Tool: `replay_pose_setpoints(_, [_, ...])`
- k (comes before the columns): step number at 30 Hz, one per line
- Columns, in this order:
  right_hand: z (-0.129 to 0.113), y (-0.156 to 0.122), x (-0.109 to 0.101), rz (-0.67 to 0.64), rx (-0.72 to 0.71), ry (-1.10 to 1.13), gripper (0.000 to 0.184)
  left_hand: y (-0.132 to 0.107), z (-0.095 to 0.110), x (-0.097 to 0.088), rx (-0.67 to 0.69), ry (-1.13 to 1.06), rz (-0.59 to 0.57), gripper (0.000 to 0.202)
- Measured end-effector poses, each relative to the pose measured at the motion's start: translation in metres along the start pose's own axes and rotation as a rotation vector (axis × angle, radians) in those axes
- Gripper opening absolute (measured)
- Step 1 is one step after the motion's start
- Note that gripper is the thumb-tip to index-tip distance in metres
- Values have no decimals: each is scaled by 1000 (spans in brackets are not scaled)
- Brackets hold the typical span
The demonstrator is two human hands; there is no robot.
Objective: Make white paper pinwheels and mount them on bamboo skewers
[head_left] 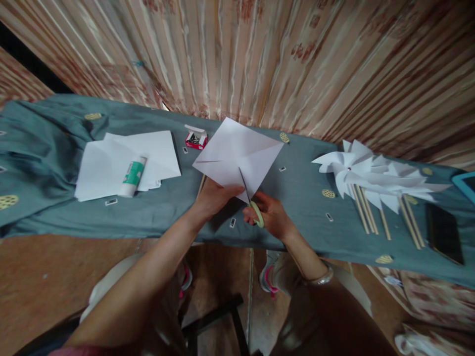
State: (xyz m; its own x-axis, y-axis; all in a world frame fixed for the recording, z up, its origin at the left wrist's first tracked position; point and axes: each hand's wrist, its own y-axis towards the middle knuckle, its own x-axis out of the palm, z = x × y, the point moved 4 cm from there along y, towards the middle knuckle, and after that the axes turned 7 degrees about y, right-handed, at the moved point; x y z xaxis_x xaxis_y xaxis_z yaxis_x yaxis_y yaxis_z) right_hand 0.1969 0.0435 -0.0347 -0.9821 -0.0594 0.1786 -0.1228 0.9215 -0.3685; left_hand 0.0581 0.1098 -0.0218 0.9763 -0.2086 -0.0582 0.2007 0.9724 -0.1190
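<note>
- Left hand (213,198) clamped on the near corner of a white creased paper square (237,153), held tilted up above the grey-green tablecloth (304,188).
- Right hand (272,215) closed through the pale green handles of the scissors (250,200), blades angled up into the square along a diagonal fold, from the near corner toward the middle.
- Hands close together, just beside each other at the table's near edge.
- Wooden stick (201,187) partly hidden under the left hand.
- Stack of white sheets (111,168) to the left, glue stick (132,176) lying on it; small red box of clips or staples (196,139) behind the square.
- Finished paper pinwheels (371,175) on sticks to the right, dark phone (444,233) beyond them.
- Likely risks: cut drifting off the crease if the unsupported sheet flexes; cut running too far into the centre and severing the square; left fingertips near the blades' line, so a nick if the grip creeps forward.
</note>
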Motion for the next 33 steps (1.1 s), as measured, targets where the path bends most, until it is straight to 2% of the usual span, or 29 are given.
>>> replay_pose_setpoints(6, [-1, 0, 0, 11, -9, 12, 55, -2, 2, 4, -15, -60, -23, 19])
replay_pose_setpoints(18, [0, 1, 0, 1, -17, 6, 48, -2, 4, 4, -9, -77, -29, 17])
replay_pose_setpoints(33, [0, 2, 0, 9, -25, 9, 53, -4, 5, 5, -13, -92, -36, 14])
